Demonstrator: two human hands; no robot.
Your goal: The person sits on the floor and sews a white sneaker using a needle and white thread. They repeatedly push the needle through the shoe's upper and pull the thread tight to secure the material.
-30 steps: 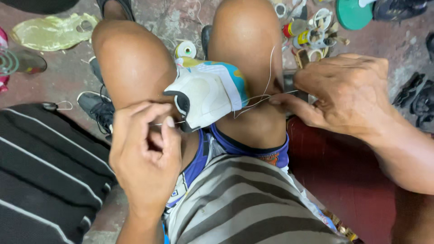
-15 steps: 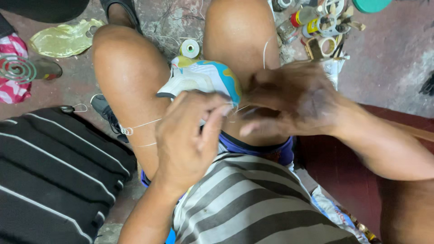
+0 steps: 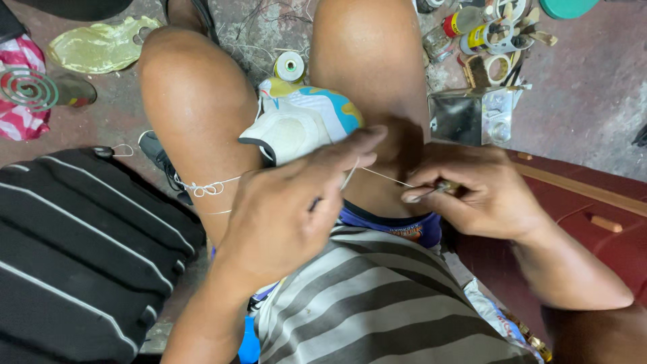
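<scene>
A white sneaker with blue and yellow patches is clamped between my knees, sole side toward me. My left hand reaches over its heel with the fingers pinching a white thread that runs taut to my right hand. My right hand is closed around a small sewing awl with its tip pointing left toward the sneaker. More thread lies looped over my left thigh.
A thread spool stands on the floor beyond the sneaker. Cans, tape rolls and small tools sit at the upper right by a metal box. A black striped bag lies at left, a yellow insole and a green coil at the upper left.
My left hand has risen from my lap to the sneaker's heel and taken the thread. My right hand has drawn back to the right, pulling the thread taut.
</scene>
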